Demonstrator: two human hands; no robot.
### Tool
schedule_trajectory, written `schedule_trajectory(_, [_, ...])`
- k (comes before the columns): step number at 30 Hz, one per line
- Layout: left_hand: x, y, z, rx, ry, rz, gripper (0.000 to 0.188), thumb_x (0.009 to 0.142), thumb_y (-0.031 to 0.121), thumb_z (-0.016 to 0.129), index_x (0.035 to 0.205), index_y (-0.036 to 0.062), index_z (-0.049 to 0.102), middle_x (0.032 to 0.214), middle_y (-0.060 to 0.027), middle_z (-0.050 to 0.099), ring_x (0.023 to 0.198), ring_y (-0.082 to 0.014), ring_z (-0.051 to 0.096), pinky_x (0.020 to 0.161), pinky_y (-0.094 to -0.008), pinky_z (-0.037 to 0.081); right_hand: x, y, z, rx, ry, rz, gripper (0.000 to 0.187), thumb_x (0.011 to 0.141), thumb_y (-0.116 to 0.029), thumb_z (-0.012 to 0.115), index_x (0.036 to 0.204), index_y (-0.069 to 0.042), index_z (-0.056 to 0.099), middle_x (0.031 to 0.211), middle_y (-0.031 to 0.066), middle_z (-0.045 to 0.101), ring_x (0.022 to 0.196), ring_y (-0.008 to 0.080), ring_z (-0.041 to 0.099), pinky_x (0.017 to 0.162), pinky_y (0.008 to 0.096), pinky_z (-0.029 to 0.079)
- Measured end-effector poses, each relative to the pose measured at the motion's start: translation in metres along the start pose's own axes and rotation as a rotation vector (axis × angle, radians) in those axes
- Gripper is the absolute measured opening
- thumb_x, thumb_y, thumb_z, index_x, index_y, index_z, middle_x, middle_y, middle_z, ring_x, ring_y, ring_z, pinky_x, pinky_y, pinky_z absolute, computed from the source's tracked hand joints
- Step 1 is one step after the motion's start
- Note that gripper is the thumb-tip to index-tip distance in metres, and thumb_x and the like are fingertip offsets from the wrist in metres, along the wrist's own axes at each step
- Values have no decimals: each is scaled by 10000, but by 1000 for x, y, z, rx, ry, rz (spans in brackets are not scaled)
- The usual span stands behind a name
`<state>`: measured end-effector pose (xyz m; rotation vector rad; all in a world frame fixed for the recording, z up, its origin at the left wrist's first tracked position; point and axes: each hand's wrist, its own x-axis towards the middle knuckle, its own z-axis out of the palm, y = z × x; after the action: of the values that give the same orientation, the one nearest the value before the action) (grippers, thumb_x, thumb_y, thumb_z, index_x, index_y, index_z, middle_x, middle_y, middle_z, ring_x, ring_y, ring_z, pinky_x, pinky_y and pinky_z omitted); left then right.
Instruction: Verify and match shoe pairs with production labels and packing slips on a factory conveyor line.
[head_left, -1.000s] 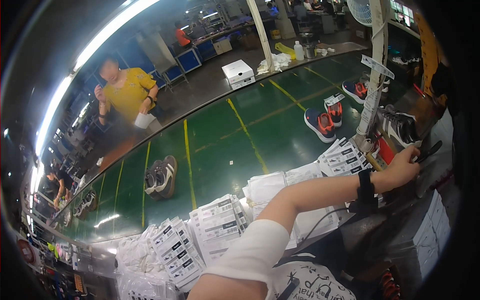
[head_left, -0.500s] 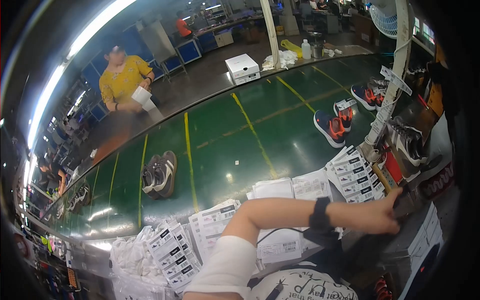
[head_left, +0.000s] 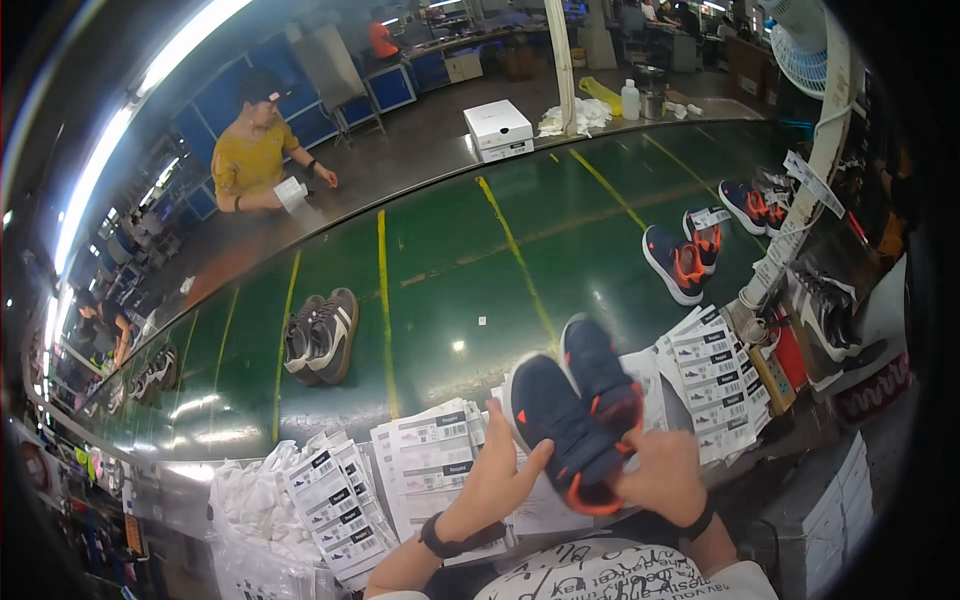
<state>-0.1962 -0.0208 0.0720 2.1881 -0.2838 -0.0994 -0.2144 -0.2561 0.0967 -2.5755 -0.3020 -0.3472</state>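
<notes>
A pair of navy sneakers [head_left: 567,420] with orange-red collars and white soles is in front of me, above the paper stacks at the belt's near edge. My right hand [head_left: 662,478] grips the pair at its heel end, fingers closed around the openings. Beside the left shoe is my left hand [head_left: 500,475], its thumb and fingers spread apart. The thumb tip lies close against the shoe's side; whether it presses on it I cannot tell. Under and around the pair lie stacks of printed label sheets [head_left: 425,450].
A green conveyor belt [head_left: 430,300] with yellow lines carries grey-brown sneakers [head_left: 321,337] and other navy-orange pairs [head_left: 672,265]. A post [head_left: 790,240] rises at the right. White tissue [head_left: 255,500] is bundled at lower left. Across the belt, a person in yellow [head_left: 250,160] holds paper near a white shoebox [head_left: 498,125].
My arm, stretched to the right before, has come back, and the navy sneakers are now in my right hand in front of me. Both hands are now in view. The person opposite has turned.
</notes>
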Motion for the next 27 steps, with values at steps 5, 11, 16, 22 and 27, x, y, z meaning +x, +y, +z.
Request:
schedule_trajectory(5, [-28, -53, 27, 76, -5, -82, 605, 1018, 249, 483, 1403, -177, 293, 1466, -441, 236, 1355, -549, 324, 1139, -447, 309, 5, 3, -7, 90, -644, -81, 549, 829, -620, 640, 770, -75, 654, 596, 133, 620, 557, 343, 632, 518, 424, 489])
schedule_trajectory(11, [17, -42, -74, -278, 2, -328, 657, 917, 108, 677, 1494, 63, 366, 1559, -109, 329, 1230, -237, 556, 928, -332, 521, 87, 44, -65, 158, -879, -110, 484, 862, -513, 681, 1075, -78, 689, 715, 107, 697, 700, 279, 704, 622, 361, 531])
schedule_trajectory(16, [93, -45, -172, 39, 598, -135, 624, 923, 199, 642, 1476, 70, 383, 1467, -160, 418, 1156, -273, 578, 950, -362, 478, 91, 58, -34, 152, -181, -69, 394, 793, -244, 770, 1062, 11, 638, 964, 160, 659, 849, 297, 648, 734, 371, 512])
schedule_trajectory(22, [62, 8, -90, 153, -520, 136, 757, 921, 304, 681, 1524, 70, 287, 1348, -213, 529, 1191, -348, 552, 1013, -435, 447, 46, 72, -3, 431, -300, -107, 582, 769, -268, 815, 1247, -25, 587, 1185, 144, 617, 1044, 307, 614, 864, 384, 510])
schedule_trajectory(27, [19, 28, -27, 397, -476, 255, 847, 870, 344, 731, 1500, 11, 273, 1384, -282, 435, 1266, -433, 464, 1067, -468, 395, 27, 73, 23, 381, -318, -275, 617, 705, -234, 856, 1240, -59, 602, 1284, 133, 581, 1102, 302, 589, 845, 382, 522])
